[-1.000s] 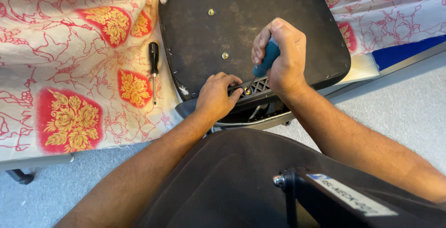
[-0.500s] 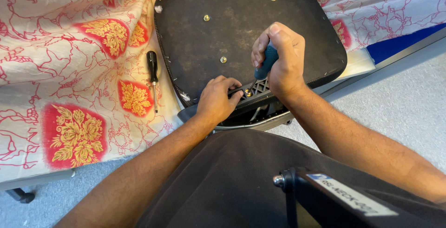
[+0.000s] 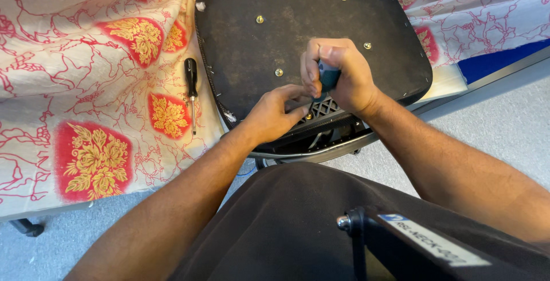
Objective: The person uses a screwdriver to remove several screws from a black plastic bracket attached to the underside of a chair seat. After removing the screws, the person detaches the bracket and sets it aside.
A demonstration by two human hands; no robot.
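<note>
At seat base near edge: right hand fingers around screwdriver; left hand fingers on bracket.

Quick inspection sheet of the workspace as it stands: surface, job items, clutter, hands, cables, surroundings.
Surface: floral cloth, red and gold on white, covers the table.
Job's things: upturned black seat base with brass bolts; black grid bracket at its near edge; teal-handled screwdriver set upright on the bracket.
Clutter: spare black screwdriver lying on the cloth, left of the seat.
Hands: right hand closed on the teal handle; left hand resting on the bracket, fingers at the tip.
Cables: nothing seen.
Surroundings: grey floor; dark lap below.
</note>
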